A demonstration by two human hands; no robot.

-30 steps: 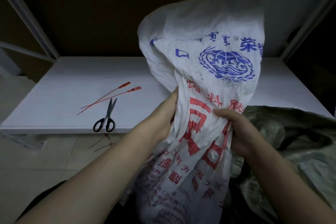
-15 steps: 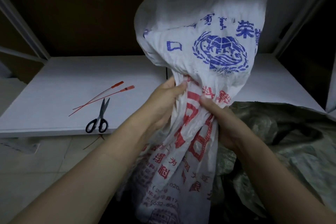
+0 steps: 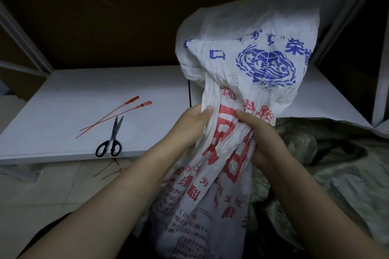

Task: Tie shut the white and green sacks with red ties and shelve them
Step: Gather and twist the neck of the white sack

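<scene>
A white woven sack (image 3: 248,65) printed in blue and red stands upright in front of me, its loose top billowing above a bunched neck. My left hand (image 3: 189,126) grips the neck from the left, and my right hand (image 3: 259,134) squeezes it from the right. Two red ties (image 3: 117,114) lie on the white shelf board (image 3: 84,94), left of the sack. A green sack (image 3: 328,166) lies crumpled at the right, partly hidden by my right arm.
Black-handled scissors (image 3: 111,141) rest at the shelf's front edge beside the ties. Cut red tie scraps (image 3: 111,169) lie on the tiled floor below. Grey shelf uprights (image 3: 23,33) rise at the left and right (image 3: 381,65).
Both hands have drawn closer together on the sack's neck, gathering it tighter. The view shifted slightly, so the sack's top sits a little lower.
</scene>
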